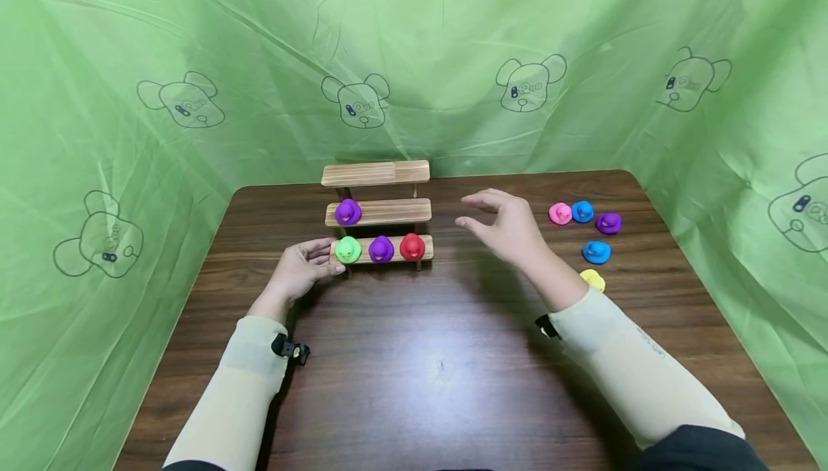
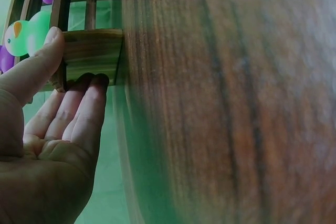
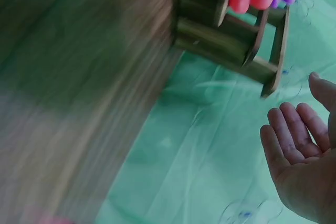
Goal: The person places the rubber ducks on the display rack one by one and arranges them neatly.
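Note:
A three-tier wooden display stand [image 1: 401, 211] stands near the back of the table. On its lowest tier sit a green rubber duck [image 1: 348, 249], a purple duck [image 1: 382, 249] and a red duck [image 1: 412, 247]. Another purple duck [image 1: 348, 212] is at the left of the middle tier. My left hand [image 1: 302, 267] pinches the stand's left end at the lowest tier, thumb [image 2: 48, 56] beside the green duck and fingers against the side piece. Right of the stand, my right hand [image 1: 501, 225] hovers with thumb and fingers spread apart, holding nothing.
Loose rubber ducks lie on the right of the wooden table [image 1: 401, 356]: a pink one [image 1: 560, 213], two blue, a purple one [image 1: 609, 223], and a yellow one [image 1: 593, 280] partly behind my right forearm. Green curtains [image 1: 414, 39] with bear-like drawings enclose the back and sides.

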A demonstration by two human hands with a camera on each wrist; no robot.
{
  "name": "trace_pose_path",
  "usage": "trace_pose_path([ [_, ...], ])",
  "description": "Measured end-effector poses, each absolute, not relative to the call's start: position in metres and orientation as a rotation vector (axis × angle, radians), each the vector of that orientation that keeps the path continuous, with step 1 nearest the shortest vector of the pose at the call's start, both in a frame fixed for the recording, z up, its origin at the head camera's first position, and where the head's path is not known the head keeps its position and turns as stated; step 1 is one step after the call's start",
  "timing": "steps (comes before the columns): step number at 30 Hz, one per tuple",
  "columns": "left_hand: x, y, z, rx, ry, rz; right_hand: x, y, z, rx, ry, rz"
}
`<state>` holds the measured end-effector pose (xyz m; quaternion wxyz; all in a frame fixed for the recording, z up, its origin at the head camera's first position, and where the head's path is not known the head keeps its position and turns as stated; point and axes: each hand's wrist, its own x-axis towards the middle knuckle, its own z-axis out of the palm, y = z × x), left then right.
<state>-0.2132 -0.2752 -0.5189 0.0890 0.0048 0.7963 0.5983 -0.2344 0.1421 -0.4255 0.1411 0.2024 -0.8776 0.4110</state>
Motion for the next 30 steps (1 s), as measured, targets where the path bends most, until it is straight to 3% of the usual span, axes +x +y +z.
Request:
trace_pose_path([
  [10,-0.212,-0.274,-0.519,0.019,2.381,1.771,-0.227,0.213,-0.453,0.246,-2.552,1.256],
  [19,-0.213,-0.274,-0.521,0.008,2.364,1.791,-0.216,0.256,-0.463,0.148,-2.486,1.353],
  [30,-0.213,-0.275,-0.522,0.003,2.333,1.819,-0.200,0.312,-0.475,-0.098,-2.592,1.084],
])
